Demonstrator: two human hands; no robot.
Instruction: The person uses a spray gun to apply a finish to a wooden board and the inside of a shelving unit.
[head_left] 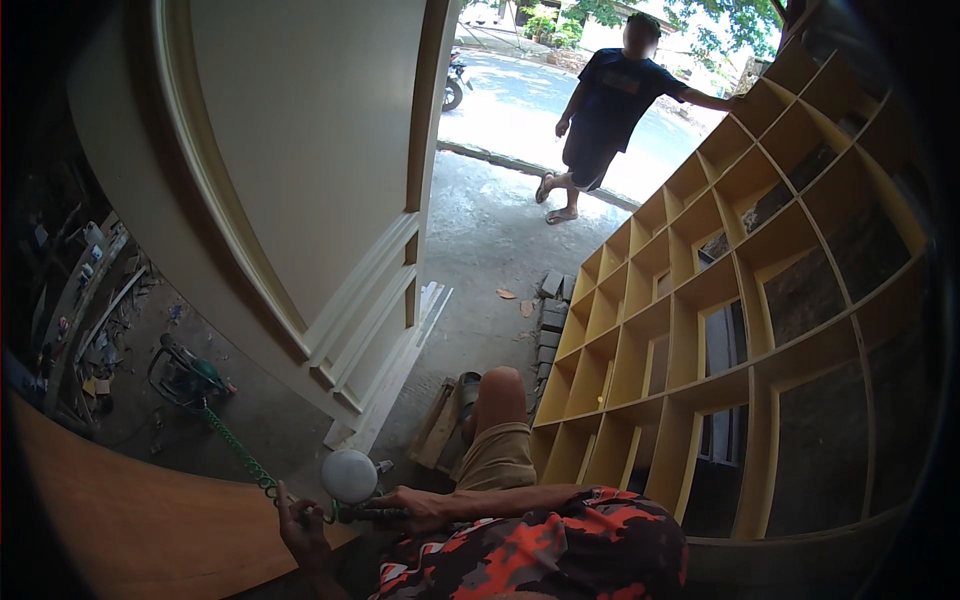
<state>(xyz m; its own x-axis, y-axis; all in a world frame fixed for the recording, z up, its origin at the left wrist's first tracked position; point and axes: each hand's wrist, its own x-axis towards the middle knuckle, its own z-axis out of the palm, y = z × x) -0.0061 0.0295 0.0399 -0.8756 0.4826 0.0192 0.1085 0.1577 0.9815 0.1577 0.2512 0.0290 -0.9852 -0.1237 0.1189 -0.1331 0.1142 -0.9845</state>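
Near edge of wood panel (130, 520): right hand (415, 508) clamps spray gun (375, 514) w/ white cup (349, 476); left hand (300, 525) grips green coiled hose (235, 450). Best keep hose slack, gun level.

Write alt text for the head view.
The right hand grips a spray gun with a white cup, the left hand at its green coiled hose. Right stands a yellow grid shelf; another person stands beyond.
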